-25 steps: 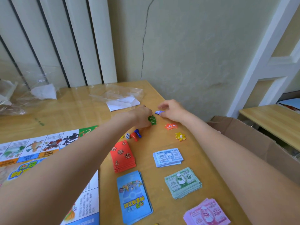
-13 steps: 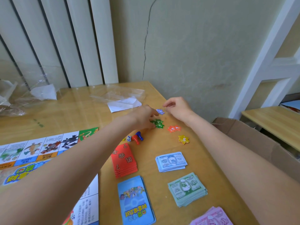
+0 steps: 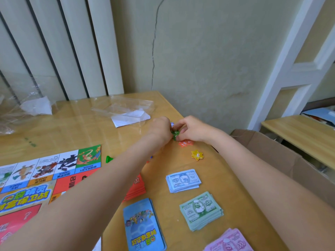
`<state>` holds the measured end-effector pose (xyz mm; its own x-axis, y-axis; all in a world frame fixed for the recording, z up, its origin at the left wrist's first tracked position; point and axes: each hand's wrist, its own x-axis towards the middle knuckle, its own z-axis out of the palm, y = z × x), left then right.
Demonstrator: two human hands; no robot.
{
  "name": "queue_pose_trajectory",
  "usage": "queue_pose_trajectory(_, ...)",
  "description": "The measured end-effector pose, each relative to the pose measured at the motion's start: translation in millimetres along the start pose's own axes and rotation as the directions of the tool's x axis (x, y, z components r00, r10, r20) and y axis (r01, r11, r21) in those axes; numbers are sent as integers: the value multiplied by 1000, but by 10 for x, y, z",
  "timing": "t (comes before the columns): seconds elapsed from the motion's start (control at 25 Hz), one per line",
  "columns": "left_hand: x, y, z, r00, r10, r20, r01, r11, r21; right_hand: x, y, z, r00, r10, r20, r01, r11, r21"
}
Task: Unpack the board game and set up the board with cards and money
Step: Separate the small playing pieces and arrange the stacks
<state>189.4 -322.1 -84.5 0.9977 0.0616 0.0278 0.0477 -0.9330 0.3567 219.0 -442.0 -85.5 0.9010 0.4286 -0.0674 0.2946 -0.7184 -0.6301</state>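
L hand [image 3: 160,129] & R hand [image 3: 192,129] are both pinching green star tokens [image 3: 175,133] w/ curled fingers, above table [image 3: 76,127], near orange tokens [image 3: 184,143] & yellow token [image 3: 197,155].

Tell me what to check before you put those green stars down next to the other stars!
1. Green stars held: ok, both the left hand and right hand pinch them.
2. Orange stars out: ok, lying right under the hands.
3. Yellow star out: ok, alone on the table.
4. Bare spot near the stars: ok, wood shows around the yellow star.
5. Money sorted: ok, blue stack, green stack, pink stack lie apart.
6. All green stars gathered: cannot tell, fingers hide them.
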Motion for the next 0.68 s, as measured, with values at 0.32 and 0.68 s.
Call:
queue_pose_trajectory(0.32, 40, 14, 13, 1000, 26, 2, -25, 967, -253, 71, 91, -16, 993, 30, -112, -20, 996, 90)
queue_pose_trajectory(0.68, -262, -134, -85, 992, 128, 3, -126, 975, -185, -326, 74, -114, 996, -85, -20, 84, 994, -64)
